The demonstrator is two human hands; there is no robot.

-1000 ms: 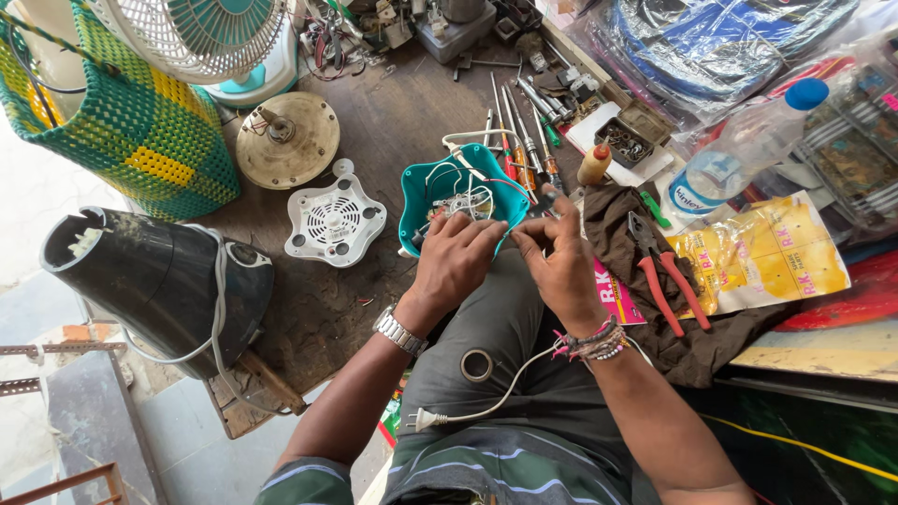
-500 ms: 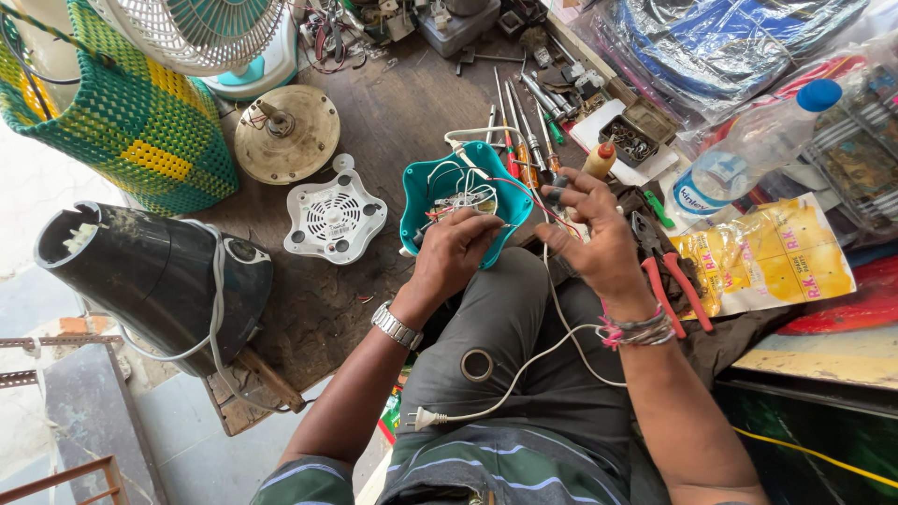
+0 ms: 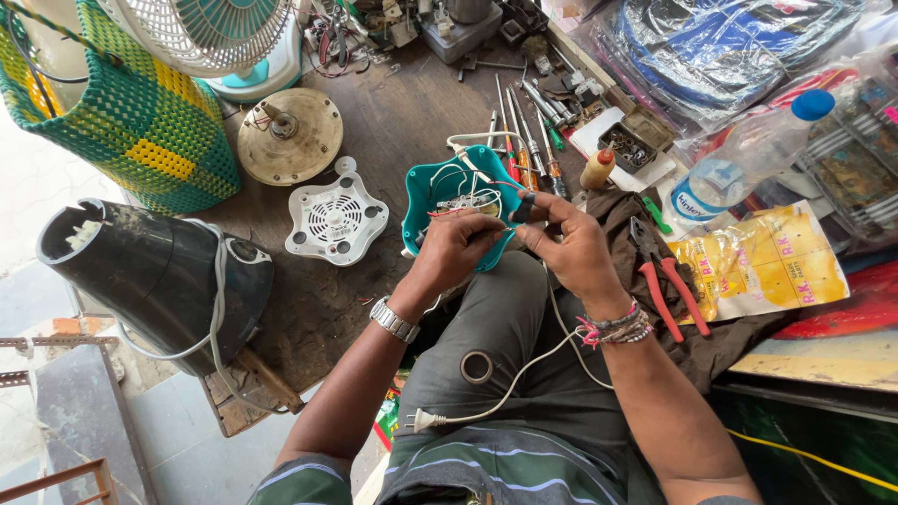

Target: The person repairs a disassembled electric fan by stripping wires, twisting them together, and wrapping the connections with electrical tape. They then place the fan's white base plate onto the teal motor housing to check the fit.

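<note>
Wiring work at a teal appliance housing [image 3: 421, 192] is the step in hand. The housing lies open side up at the near edge of the desk [image 3: 393, 103], just past the person's knee, with thin wires [image 3: 463, 201], white and red, spilling from its inside.

Left hand [image 3: 449, 257]: fingers curled, its grip pinched on the thin wires at the housing's near rim. Right hand [image 3: 575, 248]: thumb and forefinger closed on the same wires from the other side, fingertips nearly meeting the left hand's. A dark piece sits at the right forefinger; whether it is tape or a part cannot be told.

A white cord [image 3: 552, 351] runs from the hands down across the lap to a plug [image 3: 416, 423], which lies loose and connected to nothing. A roll of tape [image 3: 476, 367] rests on the thigh, near both hands.

Judgement: conductors are being joined or dressed between the fingertips. Any next move calls for a steady two-handed pinch, since the wires are thin and short, and for a tool or the tape within reach. Red-handled pliers [image 3: 669, 281] lie on a dark cloth just right of the right wrist; screwdrivers [image 3: 524, 131] lie in a row beyond the housing.

Also noted: a white vented cover [image 3: 335, 217] beside the housing, and a black conical casing [image 3: 150, 271] well apart to the left.
</note>
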